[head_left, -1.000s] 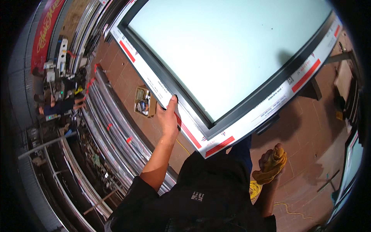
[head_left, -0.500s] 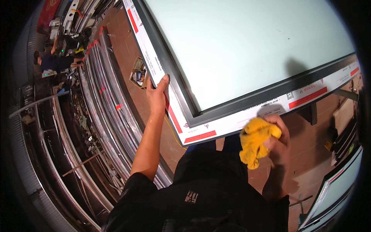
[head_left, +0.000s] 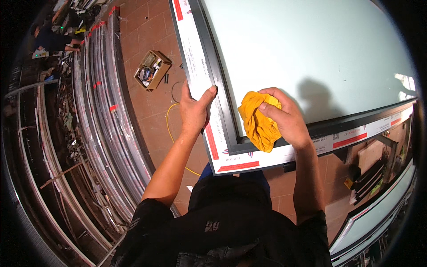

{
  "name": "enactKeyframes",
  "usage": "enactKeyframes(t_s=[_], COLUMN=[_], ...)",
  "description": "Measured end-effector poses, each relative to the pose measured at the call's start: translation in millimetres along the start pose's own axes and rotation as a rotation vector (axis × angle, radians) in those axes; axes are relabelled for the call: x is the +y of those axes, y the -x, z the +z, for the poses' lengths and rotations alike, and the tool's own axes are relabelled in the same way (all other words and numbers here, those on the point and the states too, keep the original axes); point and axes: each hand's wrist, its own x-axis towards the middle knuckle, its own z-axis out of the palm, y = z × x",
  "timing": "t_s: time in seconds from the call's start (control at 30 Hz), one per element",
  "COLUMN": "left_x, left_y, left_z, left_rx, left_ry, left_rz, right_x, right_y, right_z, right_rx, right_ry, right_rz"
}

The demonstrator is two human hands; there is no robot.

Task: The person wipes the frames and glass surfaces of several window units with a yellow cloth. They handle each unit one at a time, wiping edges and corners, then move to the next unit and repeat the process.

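In front of me lies a large framed glass panel (head_left: pixel 284 53), pale and slightly green. Its dark grey frame (head_left: pixel 221 80) has an outer edge covered by white and red protective film (head_left: pixel 240 167). My left hand (head_left: pixel 195 109) grips the left side of the frame, thumb on top and fingers out of sight beneath the edge. A crumpled yellow cloth (head_left: pixel 260 122) is bunched in my right hand (head_left: pixel 287 116). It hangs over the near left corner of the glass and frame; whether it presses on them I cannot tell.
Long plastic-wrapped profiles (head_left: pixel 104 98) run along the left, beside racks of bars (head_left: pixel 58 169). A cardboard box of small items (head_left: pixel 153 71) and a yellow cable (head_left: pixel 168 118) lie on the tiled floor. Another person (head_left: pixel 53 39) is at the far left. More glazed panels (head_left: pixel 373 218) lean at the right.
My right hand has brought the yellow cloth up and left, from beyond the near edge to over the panel's corner. My left hand still holds the frame's side. The view has shifted.
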Motion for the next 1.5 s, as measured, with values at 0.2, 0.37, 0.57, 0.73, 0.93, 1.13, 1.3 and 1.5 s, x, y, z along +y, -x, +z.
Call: enactKeyframes(t_s=[0.2,0.37,0.57,0.73,0.93,1.13,1.3,1.5], left_x=[5,14,15,5,-3,-2,-4,1], left_y=[0,1,0,-2,-3,-4,-3,-5], left_z=[1,2,3,3,2,0,0,0], left_rx=[-0.006,-0.028,-0.031,-0.029,-0.034,-0.025,-0.011,-0.021], left_ry=[-0.05,-0.074,-0.036,-0.022,0.052,-0.024,-0.053,-0.09], left_rz=[0.003,0.022,-0.056,-0.011,-0.011,-0.005,0.01,0.026], right_x=[11,-1,-3,2,3,12,12,8], right_y=[-15,-7,0,4,5,7,9,8], right_z=[5,11,40,47,45,36,39,32], right_rx=[-0.053,0.065,0.215,0.27,0.1,0.101,0.134,0.245], right_ry=[0.021,0.503,0.99,1.031,1.067,0.908,1.06,1.173], right_rz=[0.094,-0.084,-0.224,-0.186,-0.076,-0.221,-0.12,-0.327])
